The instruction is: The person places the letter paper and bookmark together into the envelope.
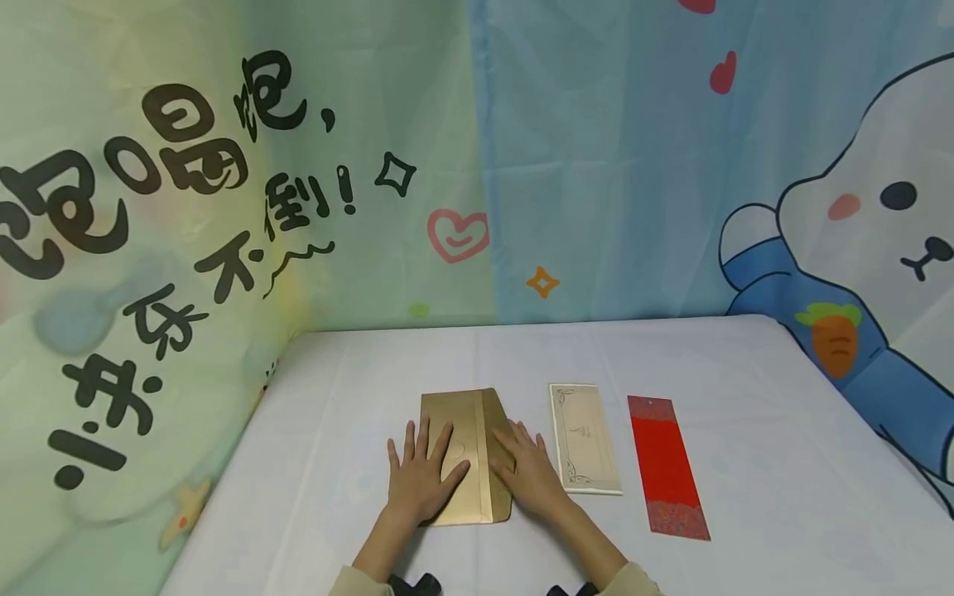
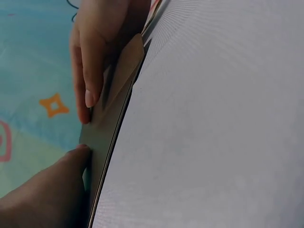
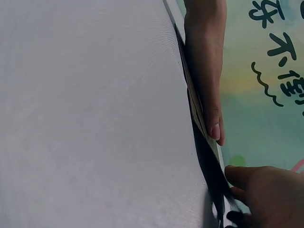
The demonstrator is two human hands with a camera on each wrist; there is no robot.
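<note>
A gold paper envelope (image 1: 465, 439) lies on the table with its flap (image 1: 493, 406) along the right side, folded along a crease. My left hand (image 1: 419, 480) rests on the envelope's left part, fingers spread and straight, thumb pointing towards the crease. On the flap, my right hand (image 1: 533, 473) touches with extended fingers. Seen from the left wrist, the flap (image 2: 126, 64) stands tilted up at the edge beneath the right hand (image 2: 102, 42). From the right wrist, the flap's edge (image 3: 209, 156) runs in shadow near the right thumb, and the left hand (image 3: 206, 85) lies farther along.
Right of the envelope lies a cream card (image 1: 589, 439) with a decorative border. Farther right is a long red strip (image 1: 667, 463) with patterned ends. A white cloth covers the table (image 1: 335, 430); a printed curtain (image 1: 596, 207) hangs behind it.
</note>
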